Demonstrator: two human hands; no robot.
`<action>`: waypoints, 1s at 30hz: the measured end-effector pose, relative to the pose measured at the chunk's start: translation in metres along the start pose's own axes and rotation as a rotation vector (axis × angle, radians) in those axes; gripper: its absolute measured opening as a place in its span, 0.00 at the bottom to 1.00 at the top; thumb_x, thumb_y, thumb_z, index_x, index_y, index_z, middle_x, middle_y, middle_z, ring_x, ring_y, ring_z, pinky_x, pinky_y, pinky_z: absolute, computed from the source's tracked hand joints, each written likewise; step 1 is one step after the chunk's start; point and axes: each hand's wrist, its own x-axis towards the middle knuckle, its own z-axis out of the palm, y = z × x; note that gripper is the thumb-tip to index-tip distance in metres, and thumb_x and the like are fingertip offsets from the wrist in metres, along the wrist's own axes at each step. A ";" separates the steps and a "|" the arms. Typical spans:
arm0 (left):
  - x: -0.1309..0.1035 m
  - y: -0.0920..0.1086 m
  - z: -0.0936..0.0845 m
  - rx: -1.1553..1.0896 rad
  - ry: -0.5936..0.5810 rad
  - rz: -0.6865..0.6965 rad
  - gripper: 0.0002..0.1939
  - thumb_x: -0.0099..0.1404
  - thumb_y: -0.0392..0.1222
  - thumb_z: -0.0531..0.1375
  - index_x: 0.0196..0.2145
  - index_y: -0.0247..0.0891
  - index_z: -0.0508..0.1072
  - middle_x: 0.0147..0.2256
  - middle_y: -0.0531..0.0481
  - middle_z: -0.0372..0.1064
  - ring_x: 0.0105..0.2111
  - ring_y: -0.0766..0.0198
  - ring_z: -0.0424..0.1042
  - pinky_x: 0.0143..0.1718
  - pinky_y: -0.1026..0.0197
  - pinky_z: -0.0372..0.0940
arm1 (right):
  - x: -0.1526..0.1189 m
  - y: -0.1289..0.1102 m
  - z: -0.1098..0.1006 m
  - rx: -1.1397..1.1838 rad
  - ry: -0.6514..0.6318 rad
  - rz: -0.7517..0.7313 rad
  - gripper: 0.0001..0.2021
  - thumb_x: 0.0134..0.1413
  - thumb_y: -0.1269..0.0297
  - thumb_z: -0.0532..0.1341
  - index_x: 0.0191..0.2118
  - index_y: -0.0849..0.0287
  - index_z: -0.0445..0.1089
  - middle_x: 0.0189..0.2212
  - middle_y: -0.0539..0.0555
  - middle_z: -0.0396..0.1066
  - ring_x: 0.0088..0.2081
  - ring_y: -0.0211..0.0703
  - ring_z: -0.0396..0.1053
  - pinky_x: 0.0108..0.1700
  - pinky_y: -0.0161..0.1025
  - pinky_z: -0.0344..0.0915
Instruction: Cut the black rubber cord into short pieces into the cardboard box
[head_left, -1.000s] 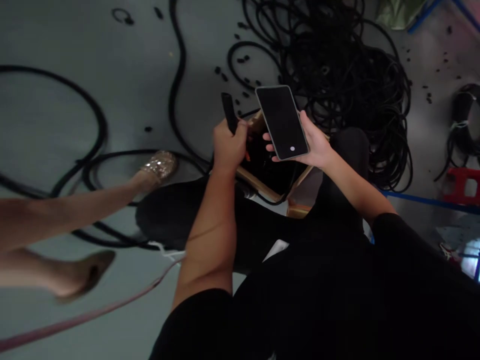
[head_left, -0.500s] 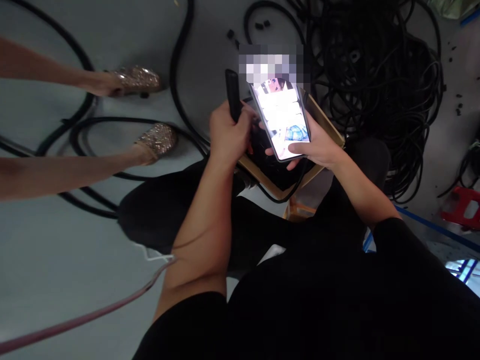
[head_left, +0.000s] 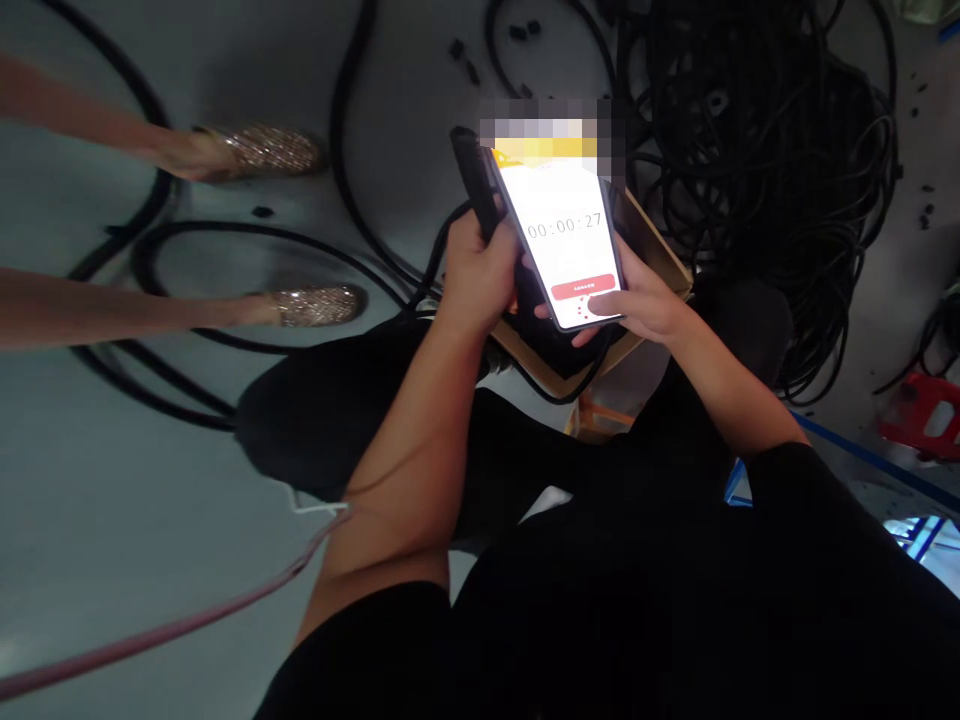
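My right hand (head_left: 649, 298) is closed around a smartphone (head_left: 574, 265), its thumb over the lower part of the lit screen. The screen reads 00:00:27 above a red button; its top is pixelated. To the left, my left hand (head_left: 480, 265) grips a black, bar-like piece (head_left: 476, 175) that sticks up out of the fist. Its lower end is hidden, so I cannot tell what it is. The piece's upper part lies close beside the phone's left edge. Beneath both hands is a cardboard box (head_left: 652, 240) with dark contents, mostly covered by the phone.
A large heap of black hoses or cables (head_left: 750, 180) lies right of the box. More black hose (head_left: 349, 130) loops over the floor at left, near another person's glittery shoes (head_left: 319, 305). Small black pieces (head_left: 517, 33) are scattered ahead. A red plastic object (head_left: 926, 415) is at far right.
The phone's screen has switched from a picture-filled page to a timer display. My left hand has shifted right, nearer the phone, with the black piece. The other person's nearer foot has turned slightly.
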 end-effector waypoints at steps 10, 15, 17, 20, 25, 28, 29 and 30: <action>-0.001 -0.005 0.002 -0.038 0.029 -0.003 0.17 0.85 0.42 0.64 0.34 0.43 0.75 0.30 0.52 0.77 0.41 0.56 0.82 0.47 0.55 0.73 | 0.011 0.006 0.002 0.033 0.051 0.030 0.47 0.66 0.67 0.71 0.86 0.45 0.57 0.72 0.62 0.79 0.61 0.63 0.88 0.39 0.46 0.92; 0.000 -0.002 0.004 -0.069 0.023 -0.018 0.15 0.86 0.38 0.64 0.36 0.41 0.79 0.28 0.55 0.73 0.33 0.61 0.75 0.40 0.58 0.69 | 0.011 0.004 0.005 0.037 0.103 0.047 0.41 0.69 0.62 0.72 0.83 0.44 0.60 0.70 0.60 0.81 0.65 0.62 0.87 0.42 0.47 0.92; 0.001 -0.002 0.004 -0.063 0.020 -0.049 0.15 0.85 0.37 0.63 0.36 0.40 0.80 0.28 0.55 0.74 0.33 0.63 0.74 0.38 0.59 0.67 | 0.010 0.005 0.006 0.031 0.111 0.048 0.40 0.71 0.59 0.72 0.83 0.44 0.60 0.70 0.60 0.81 0.65 0.61 0.87 0.44 0.47 0.92; 0.003 -0.007 0.005 -0.076 0.011 -0.056 0.15 0.85 0.37 0.63 0.37 0.39 0.80 0.29 0.55 0.75 0.32 0.65 0.73 0.37 0.59 0.66 | 0.010 0.006 0.005 0.009 0.101 0.039 0.39 0.75 0.54 0.71 0.83 0.44 0.59 0.72 0.60 0.80 0.67 0.62 0.86 0.47 0.49 0.92; 0.008 -0.028 0.008 -0.129 0.010 0.026 0.21 0.86 0.55 0.65 0.39 0.38 0.82 0.28 0.54 0.72 0.31 0.62 0.74 0.38 0.59 0.70 | 0.010 0.008 0.004 -0.082 0.068 0.021 0.36 0.80 0.39 0.64 0.83 0.43 0.57 0.81 0.61 0.72 0.71 0.68 0.83 0.51 0.59 0.93; 0.012 -0.036 0.009 -0.151 0.003 0.039 0.30 0.84 0.68 0.67 0.39 0.37 0.83 0.28 0.52 0.73 0.32 0.59 0.75 0.41 0.57 0.74 | 0.010 0.011 0.003 -0.124 0.044 0.004 0.37 0.80 0.33 0.60 0.82 0.41 0.56 0.85 0.60 0.67 0.74 0.71 0.80 0.56 0.67 0.92; 0.013 -0.038 0.009 -0.153 0.001 0.041 0.31 0.83 0.70 0.67 0.39 0.36 0.83 0.29 0.51 0.73 0.33 0.58 0.76 0.42 0.57 0.75 | 0.010 0.012 0.002 -0.120 0.031 -0.008 0.37 0.80 0.33 0.60 0.82 0.42 0.55 0.86 0.61 0.66 0.74 0.72 0.80 0.57 0.69 0.92; 0.014 -0.038 0.009 -0.151 0.003 0.043 0.32 0.83 0.71 0.67 0.38 0.36 0.82 0.29 0.51 0.73 0.34 0.58 0.76 0.43 0.57 0.75 | 0.010 0.013 0.001 -0.108 0.014 -0.023 0.37 0.81 0.33 0.60 0.82 0.43 0.54 0.86 0.62 0.65 0.74 0.72 0.81 0.58 0.70 0.91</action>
